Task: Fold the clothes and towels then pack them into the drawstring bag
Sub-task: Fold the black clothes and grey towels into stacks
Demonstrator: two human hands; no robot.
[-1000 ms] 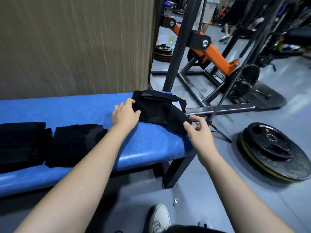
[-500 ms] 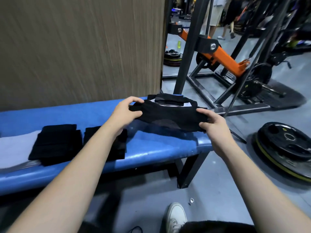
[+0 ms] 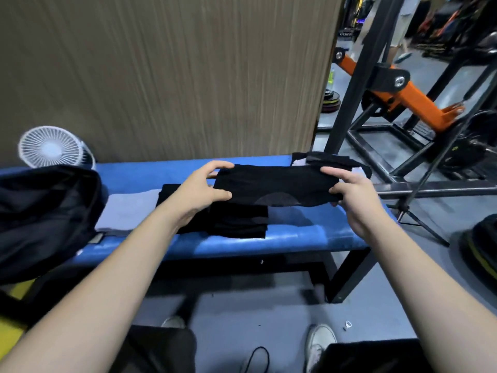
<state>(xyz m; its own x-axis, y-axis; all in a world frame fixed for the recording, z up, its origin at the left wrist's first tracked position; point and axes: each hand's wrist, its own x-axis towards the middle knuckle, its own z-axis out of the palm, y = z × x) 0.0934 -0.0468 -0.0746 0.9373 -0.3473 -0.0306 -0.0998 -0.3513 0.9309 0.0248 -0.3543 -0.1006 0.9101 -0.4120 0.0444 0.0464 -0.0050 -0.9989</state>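
I hold a folded black garment point(image 3: 274, 185) flat in the air just above the blue bench point(image 3: 295, 238). My left hand point(image 3: 197, 189) grips its left end and my right hand point(image 3: 349, 193) grips its right end. Under it on the bench lies a stack of folded black clothes point(image 3: 236, 222), next to a pale grey folded towel point(image 3: 126, 211). A black drawstring bag point(image 3: 45, 214) slumps open at the bench's left end. More black cloth point(image 3: 330, 158) lies at the bench's far right corner.
A small white fan point(image 3: 51, 148) stands at the back left against the wood-grain wall point(image 3: 166, 76). A black and orange gym rack point(image 3: 398, 87) and weight plates point(image 3: 478, 254) occupy the floor on the right. My shoes point(image 3: 320, 343) show below.
Both hands took hold of the black garment at the bench's right end, lifted it and carried it leftward over the folded black stack. The view swung left, bringing the bag and fan into sight.
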